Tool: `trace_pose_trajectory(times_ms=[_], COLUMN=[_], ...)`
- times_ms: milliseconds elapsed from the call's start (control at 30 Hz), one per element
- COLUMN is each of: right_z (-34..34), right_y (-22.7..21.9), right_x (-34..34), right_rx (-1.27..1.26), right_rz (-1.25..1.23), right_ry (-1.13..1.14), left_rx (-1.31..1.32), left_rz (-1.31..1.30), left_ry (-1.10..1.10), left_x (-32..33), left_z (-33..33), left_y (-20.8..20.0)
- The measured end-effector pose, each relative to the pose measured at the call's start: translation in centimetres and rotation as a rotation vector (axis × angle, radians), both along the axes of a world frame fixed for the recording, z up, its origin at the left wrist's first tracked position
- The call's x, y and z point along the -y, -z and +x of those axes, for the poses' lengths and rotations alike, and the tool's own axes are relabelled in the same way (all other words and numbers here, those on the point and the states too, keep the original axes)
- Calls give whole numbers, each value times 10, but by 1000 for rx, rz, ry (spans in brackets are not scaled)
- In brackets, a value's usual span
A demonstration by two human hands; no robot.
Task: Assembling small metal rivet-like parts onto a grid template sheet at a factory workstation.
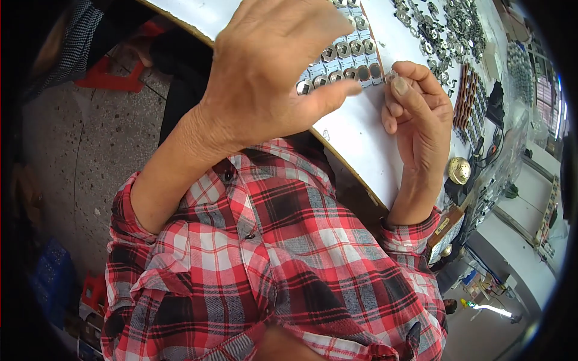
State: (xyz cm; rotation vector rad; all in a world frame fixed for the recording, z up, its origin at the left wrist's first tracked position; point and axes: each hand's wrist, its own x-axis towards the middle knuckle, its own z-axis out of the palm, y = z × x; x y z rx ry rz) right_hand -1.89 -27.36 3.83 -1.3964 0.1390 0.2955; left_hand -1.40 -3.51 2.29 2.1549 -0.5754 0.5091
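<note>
Between the thumb and fingertips of the right hand (pixel 421 114), a small piece (pixel 390 77) is pinched, just beside the right edge of the panel (pixel 361 61); its exact shape is blurred and cannot be told. The left hand (pixel 265 66) is held above the panel with thumb and fingers spread well apart; nothing is seen gripped there, though the underside of the palm is hidden. By the panel, laid on the white table (pixel 361 144), the work seems well advanced where it can be seen: most places in the visible rows are occupied by round metal parts (pixel 342 49), set in close lines. At the right end of the nearest row, two dark discs (pixel 363 73) are shown instead, and these places may be judged unfinished. How many more places are left cannot be told, since much of the panel is covered by the left hand. Farther right, plenty of loose metal parts (pixel 448 30) are scattered across the table, and brown strips (pixel 466 96) lined with similar pieces are laid near them.
</note>
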Motion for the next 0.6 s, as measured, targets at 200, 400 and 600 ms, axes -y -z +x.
trace_pose_trajectory(times_ms=[200,400,600], right_z=[-2,-5,-6], right_y=[3,11,11], right_x=[-9,-18,-19], right_rx=[213,517,591], right_rz=[-273,-569,-727], right_ry=[7,2,-37], left_rx=[94,97,101], left_rz=[170,167,184], left_ry=[34,42,54], left_x=[-2,-4,-6], left_z=[3,3,3], left_y=[8,9,10])
